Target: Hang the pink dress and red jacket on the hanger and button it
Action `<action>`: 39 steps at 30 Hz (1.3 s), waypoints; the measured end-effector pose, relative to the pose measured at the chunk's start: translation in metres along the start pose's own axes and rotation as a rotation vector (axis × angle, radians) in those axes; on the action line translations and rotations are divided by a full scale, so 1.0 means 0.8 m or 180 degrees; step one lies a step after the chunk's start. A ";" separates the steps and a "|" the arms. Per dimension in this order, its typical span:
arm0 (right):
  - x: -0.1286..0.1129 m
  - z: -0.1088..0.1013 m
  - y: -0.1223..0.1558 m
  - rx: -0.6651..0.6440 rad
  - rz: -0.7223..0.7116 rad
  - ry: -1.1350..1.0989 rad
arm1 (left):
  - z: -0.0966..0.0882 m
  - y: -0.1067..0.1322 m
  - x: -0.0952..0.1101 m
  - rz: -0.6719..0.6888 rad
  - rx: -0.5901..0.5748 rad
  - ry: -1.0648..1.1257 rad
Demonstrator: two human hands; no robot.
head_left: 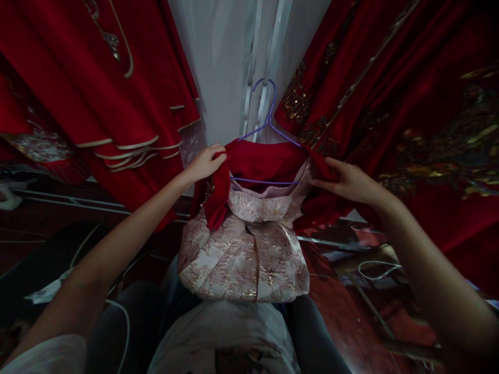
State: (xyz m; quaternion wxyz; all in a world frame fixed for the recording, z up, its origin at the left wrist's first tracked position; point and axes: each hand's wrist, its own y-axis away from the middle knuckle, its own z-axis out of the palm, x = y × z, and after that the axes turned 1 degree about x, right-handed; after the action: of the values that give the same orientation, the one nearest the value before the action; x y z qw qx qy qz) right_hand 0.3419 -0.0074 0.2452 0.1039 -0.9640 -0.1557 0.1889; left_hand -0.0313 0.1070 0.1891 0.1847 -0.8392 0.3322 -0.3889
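A purple wire hanger (272,111) hangs with its hook up at a metal rail. On it are a pale pink brocade dress (241,259) with a gold leafy pattern and a red garment (265,156) at the shoulders. My left hand (207,162) pinches the red cloth at the left shoulder. At the right shoulder, my right hand (345,179) has red cloth between thumb and fingers. The brocade skirt hangs down over my lap. The hanger's lower bar shows across the neckline; its ends are hidden by cloth.
Red garments with cream edging (128,93) hang at the left. More red garments with gold embroidery (440,145) hang at the right. Metal rails (263,52) run up the pale wall behind. A low frame with a white cable (378,270) stands at lower right.
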 end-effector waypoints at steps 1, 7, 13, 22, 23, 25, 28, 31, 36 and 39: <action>-0.011 0.012 -0.006 0.0135 0.0012 0.0017 | 0.002 0.002 0.003 0.0015 0.0014 0.0005; -0.091 0.086 -0.062 0.0114 -0.0341 -0.0367 | 0.010 0.009 0.004 0.0050 0.0191 -0.0132; -0.118 0.130 -0.067 0.0074 -0.0339 -0.0796 | 0.009 0.005 -0.003 -0.0098 0.0411 -0.0565; -0.103 0.134 -0.036 0.1217 -0.0006 -0.1600 | 0.063 0.033 0.054 -0.0086 0.0400 -0.0839; -0.105 0.139 -0.038 0.1078 -0.0082 -0.1648 | 0.071 0.035 0.061 -0.0057 0.0215 -0.0688; -0.108 0.149 -0.042 0.0867 -0.0224 -0.1736 | 0.085 0.036 0.073 0.0083 -0.0053 -0.0394; -0.109 0.163 -0.045 0.0874 -0.0276 -0.1946 | 0.097 0.037 0.086 0.0247 -0.0126 -0.0154; -0.106 0.170 -0.039 0.0789 -0.0263 -0.2352 | 0.099 0.038 0.081 0.0009 -0.0017 0.0139; -0.096 0.176 -0.028 0.0676 -0.0407 -0.2980 | 0.107 0.042 0.057 -0.0683 0.0391 0.1312; -0.092 0.182 -0.031 0.0888 -0.0333 -0.3242 | 0.113 0.047 0.053 -0.1026 0.0904 0.1967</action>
State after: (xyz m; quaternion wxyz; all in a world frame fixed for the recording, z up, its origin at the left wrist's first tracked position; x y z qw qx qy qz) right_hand 0.2127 0.0110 0.1440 0.1516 -0.7181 -0.2077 0.6467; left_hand 0.0434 0.0549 0.1336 0.1266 -0.6898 0.1787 -0.6901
